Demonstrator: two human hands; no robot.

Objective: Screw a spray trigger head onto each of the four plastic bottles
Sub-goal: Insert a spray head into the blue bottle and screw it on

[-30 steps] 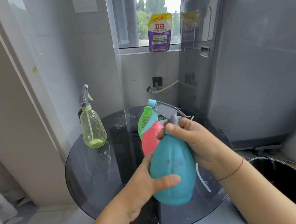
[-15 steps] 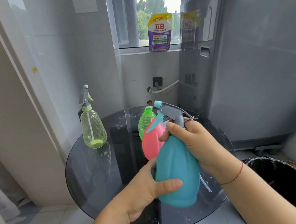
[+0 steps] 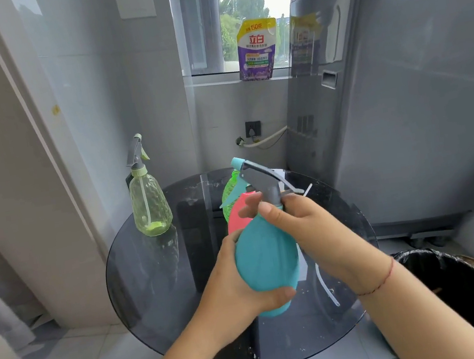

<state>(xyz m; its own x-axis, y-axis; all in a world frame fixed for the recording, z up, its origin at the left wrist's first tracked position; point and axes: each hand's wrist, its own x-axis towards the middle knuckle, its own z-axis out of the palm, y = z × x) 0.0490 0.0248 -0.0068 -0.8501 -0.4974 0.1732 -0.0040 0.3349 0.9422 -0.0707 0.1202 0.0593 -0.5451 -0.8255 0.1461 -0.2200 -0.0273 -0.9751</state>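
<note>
Here: blue bottle (image 3: 268,263) cupped in left hand (image 3: 234,290); right hand (image 3: 305,230) at neck.

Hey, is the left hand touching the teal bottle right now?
Touching. The head view shows the left hand wrapped around the lower body of the teal bottle, thumb pressed across its front near the base, with no gap visible.

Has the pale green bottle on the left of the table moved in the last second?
No. The pale green bottle stands at the same spot near the round table's left rim, upright.
</note>
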